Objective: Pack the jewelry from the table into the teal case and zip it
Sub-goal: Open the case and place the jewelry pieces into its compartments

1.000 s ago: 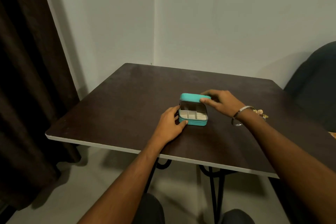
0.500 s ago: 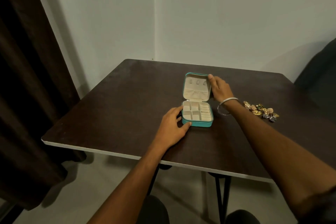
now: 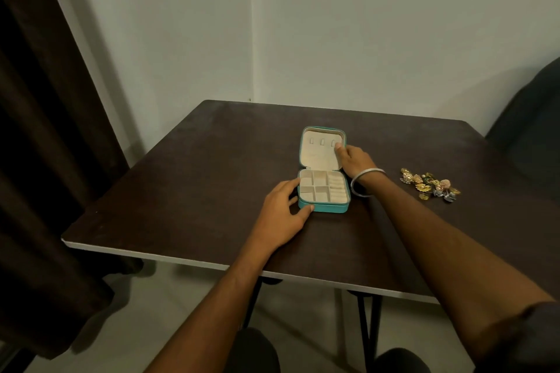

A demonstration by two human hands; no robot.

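Observation:
The teal case (image 3: 322,204) lies open in the middle of the dark table (image 3: 197,175). Its cream compartments face up and look empty. The lid (image 3: 318,156) is folded back flat behind the base. My left hand (image 3: 281,212) holds the base at its front left corner, thumb on the front wall and fingers along the left side. My right hand (image 3: 356,160) pinches the lid's right edge, thumb tip on the lining. A small pile of gold and coloured jewelry (image 3: 430,185) lies on the table to the right of my right wrist.
A silver bangle (image 3: 363,183) sits on my right wrist. A dark curtain (image 3: 45,160) hangs at the left, close to the table's left corner. A dark chair back (image 3: 530,118) stands at the far right. White walls meet behind the table.
The lid has gone from half raised to fully folded back, carried by my right hand. My left hand has stayed at the base's front left corner. The jewelry pile has come into view.

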